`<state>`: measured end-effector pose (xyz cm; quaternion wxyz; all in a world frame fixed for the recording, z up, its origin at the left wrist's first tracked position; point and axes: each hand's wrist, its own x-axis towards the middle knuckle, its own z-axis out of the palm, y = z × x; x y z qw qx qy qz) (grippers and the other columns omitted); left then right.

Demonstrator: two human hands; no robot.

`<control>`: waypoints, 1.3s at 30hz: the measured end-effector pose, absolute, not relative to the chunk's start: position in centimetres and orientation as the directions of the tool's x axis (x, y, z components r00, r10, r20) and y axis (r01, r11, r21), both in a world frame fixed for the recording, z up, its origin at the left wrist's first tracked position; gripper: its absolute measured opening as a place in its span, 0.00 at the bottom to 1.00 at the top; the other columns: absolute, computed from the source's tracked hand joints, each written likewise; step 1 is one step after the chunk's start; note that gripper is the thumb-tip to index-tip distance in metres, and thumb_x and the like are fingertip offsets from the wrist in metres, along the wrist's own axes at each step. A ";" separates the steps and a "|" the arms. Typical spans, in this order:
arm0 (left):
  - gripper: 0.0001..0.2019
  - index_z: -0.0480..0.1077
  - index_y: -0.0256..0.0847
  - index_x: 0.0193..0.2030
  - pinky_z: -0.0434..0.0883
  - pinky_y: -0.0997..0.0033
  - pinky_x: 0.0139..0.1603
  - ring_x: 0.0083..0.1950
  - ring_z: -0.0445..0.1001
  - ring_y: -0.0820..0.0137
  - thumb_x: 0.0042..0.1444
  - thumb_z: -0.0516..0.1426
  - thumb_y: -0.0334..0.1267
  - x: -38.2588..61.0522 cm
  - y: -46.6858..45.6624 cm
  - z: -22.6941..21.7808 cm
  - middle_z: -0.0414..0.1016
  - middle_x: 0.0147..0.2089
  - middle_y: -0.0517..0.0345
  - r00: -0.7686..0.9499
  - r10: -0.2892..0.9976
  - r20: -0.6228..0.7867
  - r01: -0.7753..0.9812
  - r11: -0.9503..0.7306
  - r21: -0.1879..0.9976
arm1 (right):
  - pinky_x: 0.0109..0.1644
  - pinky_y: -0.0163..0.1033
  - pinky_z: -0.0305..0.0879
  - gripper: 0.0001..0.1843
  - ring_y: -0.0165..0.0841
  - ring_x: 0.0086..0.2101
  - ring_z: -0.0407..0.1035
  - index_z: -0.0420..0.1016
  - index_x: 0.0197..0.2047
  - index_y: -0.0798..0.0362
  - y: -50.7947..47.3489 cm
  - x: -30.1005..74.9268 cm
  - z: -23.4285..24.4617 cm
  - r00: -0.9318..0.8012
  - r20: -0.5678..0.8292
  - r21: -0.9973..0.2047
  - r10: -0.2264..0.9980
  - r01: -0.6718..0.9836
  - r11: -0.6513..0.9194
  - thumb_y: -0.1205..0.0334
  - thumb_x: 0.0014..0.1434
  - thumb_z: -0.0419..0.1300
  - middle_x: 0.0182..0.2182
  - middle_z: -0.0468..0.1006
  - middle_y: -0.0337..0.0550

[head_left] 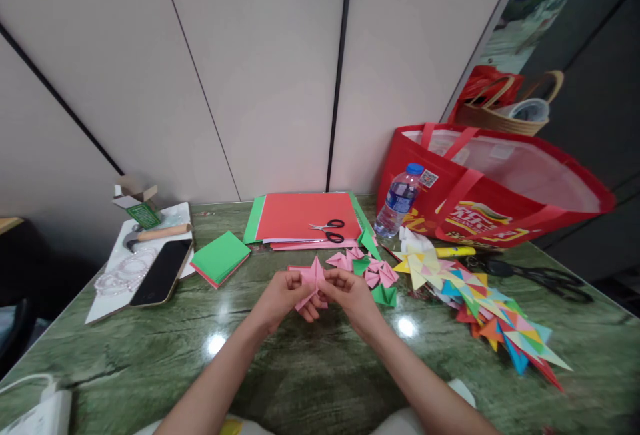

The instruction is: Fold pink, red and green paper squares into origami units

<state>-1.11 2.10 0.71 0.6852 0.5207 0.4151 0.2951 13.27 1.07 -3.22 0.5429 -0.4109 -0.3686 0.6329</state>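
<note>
Between my two hands, just above the table, is a pink piece of folded paper [313, 274] with a point standing upward. My left hand [283, 296] pinches its left side, some fingers curling beneath it. On the other side my right hand [351, 294] grips the right edge between thumb and fingers. A red-edged sheet [295, 268] shows partly behind the folded paper. Close to my right hand lie several pink folded pieces [383, 274] and green folded pieces [385, 296]. Small scissors [330, 228] with black handles rest on a stack of red paper [300, 212] beyond my hands.
Left: green square sheets [221, 256], a phone [163, 273], a hammer [163, 232] and a small box [141, 206]. Right: a water bottle [399, 202], a red bag [480, 188], colourful folded-paper stars [500, 315] and large black scissors [540, 276]. A wall [270, 75] stands behind the table.
</note>
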 end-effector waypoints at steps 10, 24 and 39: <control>0.12 0.70 0.30 0.24 0.67 0.77 0.18 0.17 0.69 0.75 0.47 0.57 0.40 -1.4 2.2 0.6 0.73 0.19 0.54 0.468 0.842 -0.269 0.058 0.274 0.960 | 0.27 0.32 0.62 0.15 0.26 0.22 0.65 0.72 0.26 0.57 1.2 13.5 -3.3 -0.091 -0.112 -0.928 0.990 -0.348 -0.137 0.63 0.33 0.70 0.21 0.73 0.36; 0.15 0.67 0.31 0.25 0.68 0.75 0.20 0.18 0.70 0.73 0.49 0.56 0.44 -1.3 2.0 0.9 0.72 0.19 0.55 0.521 0.818 -0.246 0.118 0.216 0.969 | 0.31 0.34 0.64 0.13 0.30 0.28 0.68 0.70 0.33 0.55 1.2 13.3 -3.2 -0.114 0.013 -0.980 0.993 -0.197 -0.009 0.65 0.41 0.64 0.27 0.74 0.40; 0.05 0.63 0.35 0.23 0.62 0.79 0.17 0.17 0.66 0.75 0.44 0.54 0.34 -1.2 1.9 0.4 0.64 0.15 0.66 0.438 0.869 -0.230 0.341 0.076 0.937 | 0.30 0.33 0.63 0.11 0.28 0.26 0.66 0.72 0.29 0.55 1.2 14.1 -2.9 -0.246 0.070 -0.980 0.967 -0.200 0.020 0.59 0.41 0.66 0.24 0.72 0.37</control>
